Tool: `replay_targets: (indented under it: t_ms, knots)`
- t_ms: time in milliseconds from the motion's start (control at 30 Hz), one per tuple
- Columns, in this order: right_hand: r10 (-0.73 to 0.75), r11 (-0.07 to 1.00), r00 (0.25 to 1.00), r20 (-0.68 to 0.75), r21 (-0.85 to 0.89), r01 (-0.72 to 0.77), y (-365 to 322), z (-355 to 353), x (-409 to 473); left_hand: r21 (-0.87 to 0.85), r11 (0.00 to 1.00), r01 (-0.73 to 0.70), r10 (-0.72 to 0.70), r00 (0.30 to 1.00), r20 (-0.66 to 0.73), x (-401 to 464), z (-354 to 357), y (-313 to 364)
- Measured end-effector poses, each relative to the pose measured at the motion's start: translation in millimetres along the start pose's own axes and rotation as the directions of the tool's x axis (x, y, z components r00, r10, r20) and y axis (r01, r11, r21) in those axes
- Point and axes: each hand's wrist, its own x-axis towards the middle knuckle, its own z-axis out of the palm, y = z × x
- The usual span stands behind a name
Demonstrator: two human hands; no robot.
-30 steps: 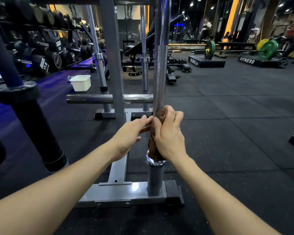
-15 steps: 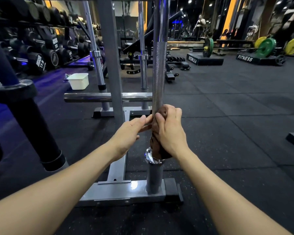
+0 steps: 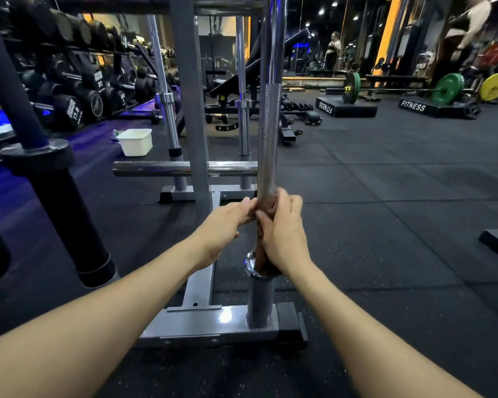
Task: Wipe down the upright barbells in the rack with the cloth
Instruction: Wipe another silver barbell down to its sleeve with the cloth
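Cloth [image 3: 266, 208] is gripped around the barbell [image 3: 269, 133] by both the right hand [image 3: 283, 234] and the left hand [image 3: 227, 222]; "FITNESS" is read on the platform [image 3: 423, 108].

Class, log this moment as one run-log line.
step: wiping barbell low end | right hand: grips brown cloth round bar | left hand: pinches cloth edge | rack: upright

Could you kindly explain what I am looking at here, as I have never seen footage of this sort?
The picture comes from a camera worn on a person's head, looking down at their bare arms in a gym. The right hand holds a brown cloth wrapped round an upright barbell, just above its collar. The left hand pinches the cloth's edge beside it. The bar stands in a grey rack on the black rubber floor. A white tub sits further back.
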Motion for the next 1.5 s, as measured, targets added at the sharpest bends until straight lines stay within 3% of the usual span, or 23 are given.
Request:
replay_targets:
  t_ms: [133,300,367,567,800,1033,1233,1300,1400,1500]
  knots:
    - [0.129,0.989,0.974,0.187,-0.101,-0.111,22.9,3.3,-18.0,0.007,1.0,-0.016,0.016,1.0,0.003,-5.3,2.6,1.4]
    - [-0.068,0.992,0.99,-0.123,0.096,0.08,-13.1,-17.4,15.3,0.011,0.999,-0.03,0.03,0.999,0.02,-6.0,3.2,-12.4]
    - [-0.068,0.994,0.989,-0.131,0.078,0.078,-11.4,-10.5,10.3,0.039,0.999,-0.028,0.028,0.999,0.024,-4.6,2.7,-18.2]
    - [0.083,0.995,0.985,0.149,0.033,-0.089,29.5,9.8,-16.0,0.038,0.999,-0.031,0.032,0.999,-0.026,-10.1,10.5,-23.6]
    - [0.188,0.981,0.925,0.33,-0.112,-0.16,51.7,11.0,-18.2,0.077,0.996,0.039,-0.037,0.999,-0.03,-12.0,16.3,-34.7]
    - [0.236,0.968,0.924,0.3,-0.158,-0.196,41.7,-1.5,-21.4,0.101,0.993,0.067,-0.067,0.998,-0.003,-11.7,13.1,-25.9]
    - [0.071,0.991,0.997,0.02,0.116,-0.073,4.7,-28.2,-1.4,0.031,0.996,0.082,-0.082,0.997,-0.005,-6.0,10.9,-25.8]
    - [0.081,0.99,0.996,0.046,0.108,-0.086,11.2,-20.3,-6.0,0.022,0.997,0.08,-0.081,0.997,0.003,-7.4,11.7,-26.3]
    - [0.164,0.985,0.965,0.203,0.02,-0.172,37.4,-4.9,-23.7,0.04,0.999,0.035,-0.035,0.999,0.016,-10.0,12.7,-31.2]
    - [0.138,0.987,0.963,0.232,0.044,-0.152,48.7,-3.2,-15.7,0.117,0.993,-0.022,0.021,1.0,0.009,-7.1,10.3,-40.8]
